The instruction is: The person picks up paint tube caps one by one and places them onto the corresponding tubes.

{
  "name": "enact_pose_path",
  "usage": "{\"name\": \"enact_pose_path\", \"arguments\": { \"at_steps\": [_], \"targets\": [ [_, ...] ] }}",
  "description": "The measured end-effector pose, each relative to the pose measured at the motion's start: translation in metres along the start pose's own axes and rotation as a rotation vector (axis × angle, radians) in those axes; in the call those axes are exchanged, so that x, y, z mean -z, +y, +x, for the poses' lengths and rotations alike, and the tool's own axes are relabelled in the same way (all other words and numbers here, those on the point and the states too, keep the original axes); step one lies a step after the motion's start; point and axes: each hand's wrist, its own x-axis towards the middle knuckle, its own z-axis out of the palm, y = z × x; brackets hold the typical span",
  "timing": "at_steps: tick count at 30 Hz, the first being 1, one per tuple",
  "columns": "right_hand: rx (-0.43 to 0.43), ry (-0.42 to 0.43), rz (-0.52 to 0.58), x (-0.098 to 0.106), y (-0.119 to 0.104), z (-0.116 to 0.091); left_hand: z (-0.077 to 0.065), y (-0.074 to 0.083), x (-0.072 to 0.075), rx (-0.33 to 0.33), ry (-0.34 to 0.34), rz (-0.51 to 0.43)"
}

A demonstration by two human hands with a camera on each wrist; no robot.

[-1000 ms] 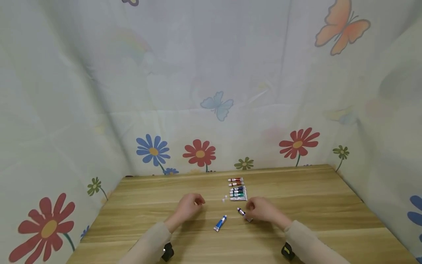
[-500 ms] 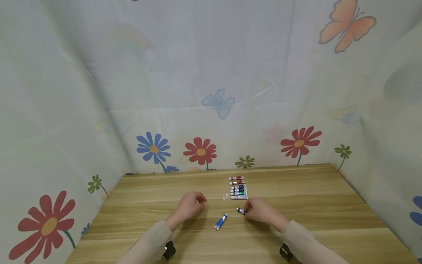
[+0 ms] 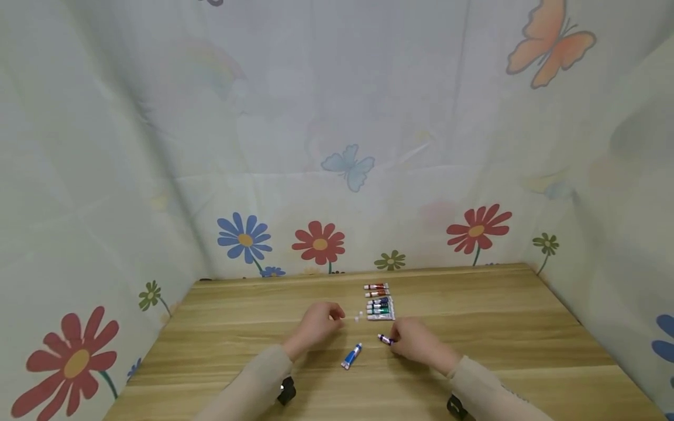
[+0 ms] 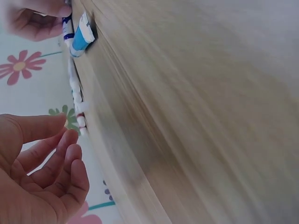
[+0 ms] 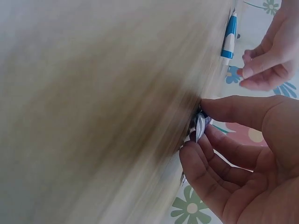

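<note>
My right hand point(image 3: 418, 342) pinches the tail end of a small dark purple paint tube point(image 3: 385, 338) between thumb and fingers, low over the table. Its white cap points away to the left; in the right wrist view, the crimped silvery end point(image 5: 201, 126) shows between the fingertips. My left hand point(image 3: 318, 324) hovers just left of a few small white bits point(image 3: 358, 317), fingers loosely curled, with nothing visible in them. Between the hands and nearer me lies a blue paint tube point(image 3: 352, 356), slanted on the wood.
Beyond my right hand, several paint tubes point(image 3: 380, 311) lie side by side, caps left, including green and dark ones. Farther back are an orange-brown tube point(image 3: 377, 293) and a red tube point(image 3: 376, 286). A flower-printed curtain point(image 3: 284, 193) surrounds the wooden table point(image 3: 237, 327).
My left hand has moved right, closer to the white bits. The right hand has come to grip the purple tube's tail and turned the tube slightly; the blue tube stays in place.
</note>
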Motion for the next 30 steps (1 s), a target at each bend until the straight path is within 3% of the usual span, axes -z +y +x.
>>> {"name": "enact_pose_path", "arguments": {
  "at_steps": [9, 16, 24, 30],
  "targets": [
    [0.005, 0.017, -0.034, 0.001, 0.001, -0.003, 0.017, 0.009, -0.012, 0.049, -0.05, 0.023],
    [-0.002, 0.015, -0.033, 0.002, 0.003, -0.004, 0.027, 0.013, -0.021, -0.001, -0.054, 0.071],
    [0.014, 0.008, -0.016, 0.002, 0.005, -0.006, 0.028, 0.016, -0.027, 0.021, -0.099, 0.074],
    [-0.002, 0.003, -0.002, 0.001, 0.005, -0.004, 0.028, 0.014, -0.029, 0.018, -0.084, 0.075]
  ]
}}
